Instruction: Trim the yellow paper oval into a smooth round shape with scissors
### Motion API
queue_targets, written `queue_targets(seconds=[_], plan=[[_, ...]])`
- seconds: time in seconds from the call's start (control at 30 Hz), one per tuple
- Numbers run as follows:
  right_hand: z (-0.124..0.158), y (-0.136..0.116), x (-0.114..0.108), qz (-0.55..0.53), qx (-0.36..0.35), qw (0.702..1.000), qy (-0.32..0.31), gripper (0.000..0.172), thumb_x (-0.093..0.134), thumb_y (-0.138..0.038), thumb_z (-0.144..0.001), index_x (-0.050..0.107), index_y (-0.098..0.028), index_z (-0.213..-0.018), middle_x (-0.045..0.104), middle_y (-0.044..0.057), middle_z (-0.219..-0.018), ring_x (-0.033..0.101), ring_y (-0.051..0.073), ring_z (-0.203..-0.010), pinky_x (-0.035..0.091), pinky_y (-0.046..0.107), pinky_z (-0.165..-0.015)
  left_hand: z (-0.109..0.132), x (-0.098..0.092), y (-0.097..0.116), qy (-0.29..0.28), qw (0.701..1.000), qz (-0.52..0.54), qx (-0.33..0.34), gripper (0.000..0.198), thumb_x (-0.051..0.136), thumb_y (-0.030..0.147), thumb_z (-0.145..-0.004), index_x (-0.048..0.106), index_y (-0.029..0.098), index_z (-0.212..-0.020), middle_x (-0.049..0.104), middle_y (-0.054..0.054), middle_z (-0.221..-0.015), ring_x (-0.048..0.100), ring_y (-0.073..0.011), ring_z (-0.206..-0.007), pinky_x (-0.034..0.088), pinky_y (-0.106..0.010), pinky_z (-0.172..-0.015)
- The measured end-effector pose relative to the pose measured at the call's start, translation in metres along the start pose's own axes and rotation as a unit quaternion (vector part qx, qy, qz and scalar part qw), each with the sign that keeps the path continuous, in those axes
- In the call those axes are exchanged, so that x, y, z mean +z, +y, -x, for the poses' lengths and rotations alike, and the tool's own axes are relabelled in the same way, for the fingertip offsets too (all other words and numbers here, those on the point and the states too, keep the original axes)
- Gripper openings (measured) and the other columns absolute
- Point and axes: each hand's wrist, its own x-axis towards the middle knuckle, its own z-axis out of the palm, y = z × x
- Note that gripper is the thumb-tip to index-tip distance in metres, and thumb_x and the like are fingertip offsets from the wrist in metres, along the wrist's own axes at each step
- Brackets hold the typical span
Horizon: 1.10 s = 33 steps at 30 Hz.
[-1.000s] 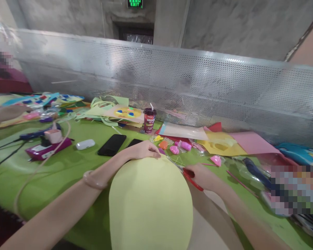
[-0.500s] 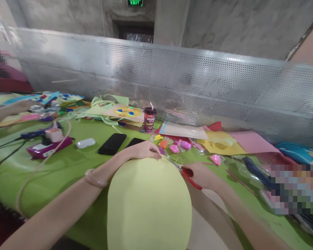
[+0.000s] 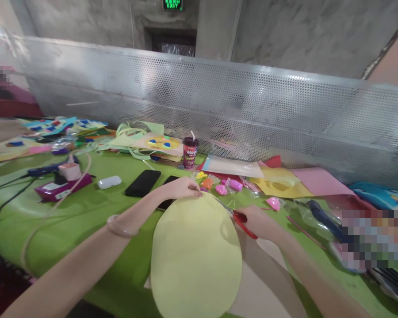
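Note:
A pale yellow sheet of paper (image 3: 195, 260) with a rounded outline hangs in front of me. My left hand (image 3: 185, 187) pinches its top edge between thumb and fingers. In my right hand (image 3: 255, 222) is a pair of red-handled scissors (image 3: 243, 226), fingers closed round the handles. The blades point up and left along the paper's upper right edge; their tips are hard to make out. Below the paper lies a larger pale sheet (image 3: 265, 282), partly covered.
Two dark phones, one (image 3: 143, 183) fully visible, and a white case (image 3: 109, 182) lie left of the paper. A drink cup (image 3: 190, 152) stands behind. Pink clay packets (image 3: 234, 184), coloured sheets (image 3: 278, 181) and a purple power strip (image 3: 63, 187) are around. A co-worker's blurred hand (image 3: 3, 132) is far left.
The yellow paper has shifted and tilted, its left edge moving right and its top rising a little. My left hand rose slightly with it. The co-worker's hand has drawn back to the left.

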Motion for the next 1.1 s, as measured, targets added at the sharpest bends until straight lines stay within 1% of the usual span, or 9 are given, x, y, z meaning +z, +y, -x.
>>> queue_targets(seconds=[0.1,0.23,0.4,0.53,0.73,0.87,1.1], plan=[[0.0005,-0.0005,0.0000,-0.013,0.002,1.000,-0.003,0.016,0.041,-0.008,-0.069,0.036,-0.017,-0.056,0.045,-0.002,-0.053,0.033,0.007,-0.047,0.019,0.023,-0.046,-0.0029,0.0018,-0.0020,0.017,1.000,-0.014,0.020,0.030,0.054,0.042,-0.073,0.066,0.016,-0.082,0.066,-0.003,-0.080,0.058,-0.0188,-0.076,0.039,-0.022,-0.063],[0.0013,-0.0027,-0.0012,-0.028,0.002,1.000,-0.009,0.017,0.043,-0.008,-0.067,0.034,-0.017,-0.056,0.044,-0.002,-0.053,0.032,0.008,-0.047,0.019,0.023,-0.045,-0.0053,0.0040,-0.0041,0.018,0.998,-0.009,0.052,0.026,0.053,0.038,-0.075,0.065,0.016,-0.080,0.066,-0.003,-0.080,0.058,-0.0180,-0.076,0.039,-0.022,-0.065],[0.0011,-0.0044,-0.0029,-0.035,-0.010,0.999,-0.016,0.015,0.041,-0.006,-0.065,0.035,-0.017,-0.057,0.043,-0.002,-0.054,0.033,0.009,-0.049,0.020,0.023,-0.046,-0.0046,0.0048,-0.0018,0.015,0.998,-0.010,0.061,0.025,0.053,0.037,-0.075,0.065,0.015,-0.079,0.065,-0.003,-0.078,0.057,-0.0173,-0.074,0.038,-0.023,-0.064],[0.0001,-0.0027,-0.0016,-0.032,-0.006,0.999,-0.020,0.016,0.041,-0.006,-0.064,0.033,-0.017,-0.056,0.041,-0.002,-0.053,0.032,0.009,-0.049,0.020,0.023,-0.046,-0.0058,0.0051,-0.0028,0.016,0.997,-0.010,0.073,0.024,0.053,0.036,-0.075,0.065,0.015,-0.078,0.064,-0.003,-0.077,0.057,-0.0167,-0.072,0.037,-0.022,-0.063],[-0.0008,-0.0032,-0.0005,-0.033,-0.009,0.999,-0.029,0.014,0.040,-0.005,-0.066,0.039,-0.017,-0.058,0.047,-0.002,-0.055,0.035,0.009,-0.049,0.021,0.023,-0.047,-0.0059,0.0055,-0.0033,0.008,0.996,-0.016,0.086,0.022,0.053,0.034,-0.075,0.066,0.015,-0.077,0.065,-0.003,-0.077,0.056,-0.0158,-0.072,0.037,-0.022,-0.064],[0.0001,-0.0057,-0.0016,-0.030,-0.013,0.999,-0.023,0.014,0.039,-0.004,-0.066,0.042,-0.016,-0.060,0.050,-0.001,-0.058,0.037,0.008,-0.049,0.022,0.022,-0.048,-0.0045,0.0062,-0.0009,0.002,0.997,-0.016,0.082,0.021,0.054,0.032,-0.074,0.066,0.014,-0.076,0.064,-0.003,-0.075,0.055,-0.0149,-0.070,0.036,-0.022,-0.063],[-0.0002,-0.0024,0.0005,-0.037,-0.027,0.999,-0.026,0.015,0.039,-0.003,-0.067,0.045,-0.016,-0.062,0.052,-0.001,-0.058,0.039,0.009,-0.051,0.024,0.022,-0.050,-0.0042,0.0065,0.0008,-0.005,0.997,-0.010,0.082,0.021,0.054,0.032,-0.074,0.066,0.015,-0.075,0.064,-0.002,-0.073,0.054,-0.0142,-0.068,0.036,-0.021,-0.062]])
